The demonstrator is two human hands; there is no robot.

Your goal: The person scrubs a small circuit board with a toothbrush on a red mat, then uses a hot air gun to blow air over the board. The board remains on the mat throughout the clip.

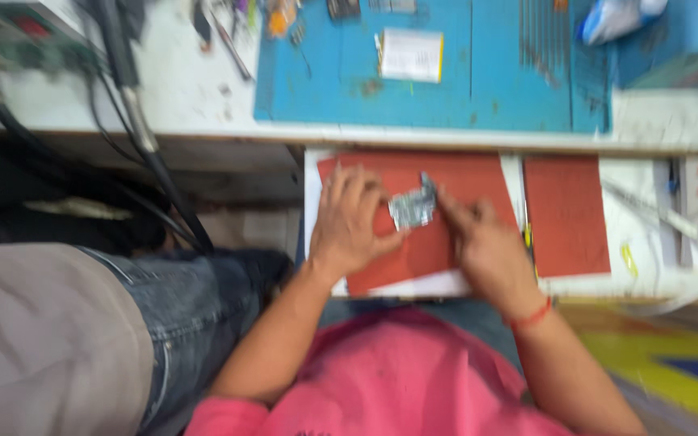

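A small silvery board (412, 208) sits pinched between both hands (349, 222) (486, 246).

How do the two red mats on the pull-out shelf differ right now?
The left red mat is wider and lies tilted; the right red mat is narrower and sits squarer to the shelf edge. The left hand and right hand rest over the left red mat, holding a small silvery part; the right red mat lies bare. Both are flat, rectangular and brick-red.
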